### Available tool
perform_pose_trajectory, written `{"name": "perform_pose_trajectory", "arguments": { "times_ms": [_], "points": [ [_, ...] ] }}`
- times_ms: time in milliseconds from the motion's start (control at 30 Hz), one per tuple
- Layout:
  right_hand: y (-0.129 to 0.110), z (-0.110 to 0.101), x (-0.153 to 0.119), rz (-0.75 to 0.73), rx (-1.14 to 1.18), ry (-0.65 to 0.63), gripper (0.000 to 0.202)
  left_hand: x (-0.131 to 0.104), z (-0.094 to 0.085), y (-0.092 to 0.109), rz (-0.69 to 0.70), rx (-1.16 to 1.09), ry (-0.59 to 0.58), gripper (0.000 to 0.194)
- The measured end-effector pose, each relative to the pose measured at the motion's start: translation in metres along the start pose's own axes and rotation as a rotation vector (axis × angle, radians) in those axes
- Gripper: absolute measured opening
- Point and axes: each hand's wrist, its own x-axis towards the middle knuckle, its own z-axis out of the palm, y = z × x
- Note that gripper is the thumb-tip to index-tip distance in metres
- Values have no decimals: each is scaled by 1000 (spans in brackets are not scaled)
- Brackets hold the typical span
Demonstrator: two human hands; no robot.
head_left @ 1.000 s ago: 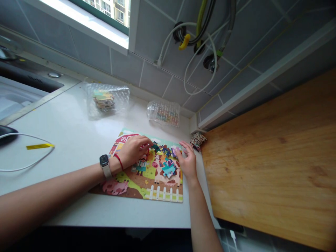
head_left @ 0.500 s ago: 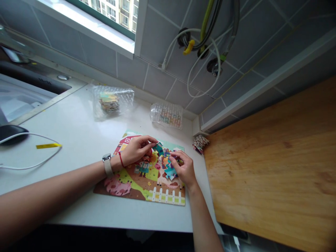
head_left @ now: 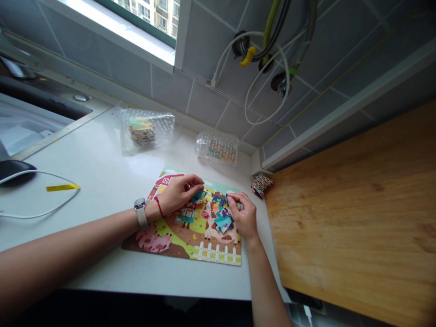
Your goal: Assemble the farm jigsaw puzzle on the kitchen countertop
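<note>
A farm-scene jigsaw puzzle (head_left: pixel 177 243) lies assembled on the white counter, with a pig, a cow and a white fence printed on it. Loose blue, teal and purple puzzle pieces (head_left: pixel 223 220) are heaped over its right half. My left hand (head_left: pixel 180 193) rests above the puzzle's upper middle, its fingers closed on a teal puzzle piece (head_left: pixel 197 196) that they partly hide. At the right edge of the heap, my right hand (head_left: pixel 244 213) pinches a small dark puzzle piece between thumb and fingers; most of it is hidden.
Behind the puzzle lie two clear plastic bags of pieces, one on the left (head_left: pixel 141 129) and one on the right (head_left: pixel 218 149). A stack of pieces (head_left: pixel 261 185) stands against the wooden board (head_left: pixel 347 204). A white cable (head_left: pixel 41 218) and a sink (head_left: pixel 37 118) are at left.
My left hand has drawn the teal piece slightly left, under its fingers. My right hand has shifted a little right, away from the heap, with a dark piece at its fingertips.
</note>
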Motion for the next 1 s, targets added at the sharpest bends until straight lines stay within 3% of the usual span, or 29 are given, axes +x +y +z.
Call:
{"name": "perform_pose_trajectory", "arguments": {
  "times_ms": [167,267,367,433,500,667,833,900,1000],
  "points": [
    [5,-14,1,99,38,25,23,-1,2,-8,129,165,2,16],
    [6,-27,1,196,81,-206,29,0,3,-10,227,220,-15,16],
    [3,-35,0,184,33,-496,54,-1,3,-8,283,232,-42,16],
    [1,-37,0,145,-33,-595,67,-2,3,-6,299,233,-83,18],
    [0,-37,1,133,-60,-641,64,-3,2,-4,304,227,-83,20],
    [4,-41,0,150,-3,-614,44,-4,0,0,299,220,23,22],
    [15,-50,-2,332,131,-595,44,-5,-2,2,318,227,-44,21],
    [19,-53,-1,359,177,-532,45,-5,-1,4,334,232,-80,24],
    [20,-56,3,368,265,-326,43,-7,0,6,330,219,-92,37]
  ]
}}
